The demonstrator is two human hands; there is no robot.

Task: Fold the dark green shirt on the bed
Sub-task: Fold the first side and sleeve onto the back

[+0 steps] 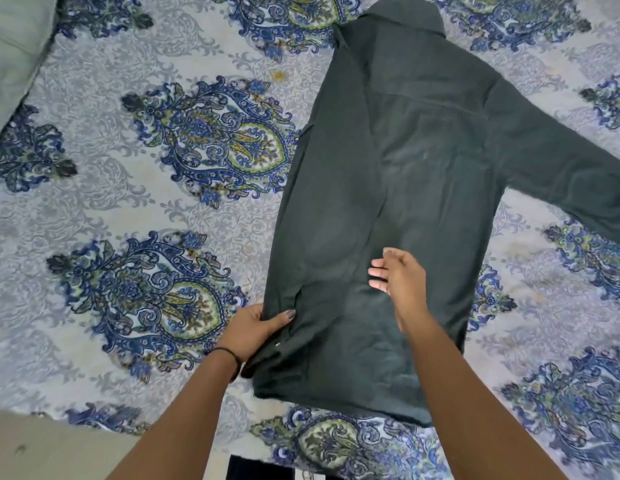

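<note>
Blue-and-green paisley bedsheet (163, 209) covers the bed, with a pale pillow (14, 53) at its far left corner. Thumb on top and fingers tucked under, the left hand (247, 332) pinches the folded left edge of the dark green shirt (388, 174) near its hem, while the right hand (402, 282) hovers loosely spread over the lower body. Shirt lies back-up, collar away, its right sleeve stretched out to the side

Shirt (405, 168) flat on bed (128, 209), pillow (14, 46) far left.
</note>
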